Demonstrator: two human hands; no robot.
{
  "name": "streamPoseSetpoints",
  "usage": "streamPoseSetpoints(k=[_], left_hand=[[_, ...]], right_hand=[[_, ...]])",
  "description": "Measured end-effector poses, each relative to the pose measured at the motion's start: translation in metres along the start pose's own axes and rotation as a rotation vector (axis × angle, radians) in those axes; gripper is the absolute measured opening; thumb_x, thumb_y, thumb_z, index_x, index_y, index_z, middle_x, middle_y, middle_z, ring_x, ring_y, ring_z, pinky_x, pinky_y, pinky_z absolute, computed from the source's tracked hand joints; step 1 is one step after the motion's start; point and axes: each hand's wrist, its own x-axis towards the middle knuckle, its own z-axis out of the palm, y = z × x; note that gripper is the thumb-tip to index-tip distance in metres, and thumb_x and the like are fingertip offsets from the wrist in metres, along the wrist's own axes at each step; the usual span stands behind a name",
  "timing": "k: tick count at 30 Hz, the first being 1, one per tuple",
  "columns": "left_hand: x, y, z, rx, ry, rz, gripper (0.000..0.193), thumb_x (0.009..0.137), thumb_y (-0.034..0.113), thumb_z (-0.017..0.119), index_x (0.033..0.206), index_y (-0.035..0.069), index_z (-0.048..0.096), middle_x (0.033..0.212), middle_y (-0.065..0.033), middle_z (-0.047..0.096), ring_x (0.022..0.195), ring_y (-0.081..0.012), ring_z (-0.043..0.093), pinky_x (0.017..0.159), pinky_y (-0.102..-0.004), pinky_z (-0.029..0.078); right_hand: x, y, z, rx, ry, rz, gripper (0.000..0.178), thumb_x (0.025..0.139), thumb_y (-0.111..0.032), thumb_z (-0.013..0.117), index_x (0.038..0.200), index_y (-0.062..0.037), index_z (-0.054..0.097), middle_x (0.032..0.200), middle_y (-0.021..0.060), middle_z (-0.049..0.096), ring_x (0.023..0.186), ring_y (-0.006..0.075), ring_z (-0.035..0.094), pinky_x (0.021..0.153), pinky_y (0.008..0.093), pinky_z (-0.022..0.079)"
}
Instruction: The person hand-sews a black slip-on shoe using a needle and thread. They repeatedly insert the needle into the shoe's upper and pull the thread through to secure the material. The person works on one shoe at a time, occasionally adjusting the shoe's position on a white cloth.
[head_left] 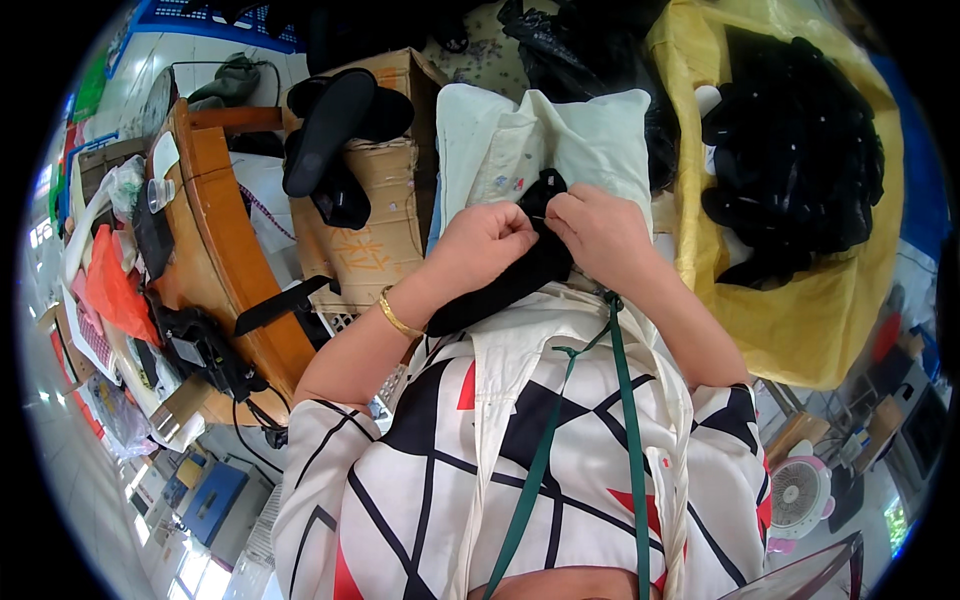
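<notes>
A soft black cloth piece point(520, 285) lies across my lap, over a pale cushion point(600, 130) and my off-white apron point(508, 340). Its exact kind is partly hidden by my hands. My left hand point(488, 240) is closed, with fingertips pinched at the cloth's upper part. Close beside it, my right hand point(598, 228) also pinches at the cloth. A tiny thin light thing shows between the fingertips, too small to name. A gold bracelet point(398, 314) circles my left wrist.
Black slippers point(335, 125) rest on a cardboard box point(385, 220) at the left, beside a wooden table point(215, 240). A yellow sack point(800, 335) full of black cloth items point(800, 150) stands at the right. Farther off is a fan point(798, 492). Green straps point(625, 430) hang down my front.
</notes>
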Motion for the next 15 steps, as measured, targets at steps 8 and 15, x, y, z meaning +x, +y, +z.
streamPoseSetpoints(k=[8,15], left_hand=[[0.017,-0.031,-0.004,-0.083,0.095,0.093,0.009,0.093,0.011,0.065,0.092,0.002,0.066,0.077,0.0045,0.060,0.070,-0.0042,0.050,0.065,-0.0217,0.043],[0.015,-0.027,0.002,-0.171,0.018,0.011,0.009,0.091,0.011,0.069,0.092,0.002,0.067,0.079,0.0036,0.061,0.073,-0.0044,0.052,0.067,-0.0214,0.044]], right_hand=[[0.009,0.007,0.003,-0.015,-0.056,-0.096,0.005,0.084,-0.014,0.068,0.086,-0.0112,0.064,0.081,0.0060,0.060,0.079,0.0282,0.062,0.064,0.0387,0.049],[0.006,0.012,0.024,0.364,0.063,-0.057,0.006,0.088,-0.012,0.066,0.091,-0.0081,0.063,0.086,0.0064,0.064,0.077,0.0267,0.063,0.063,0.0354,0.048]])
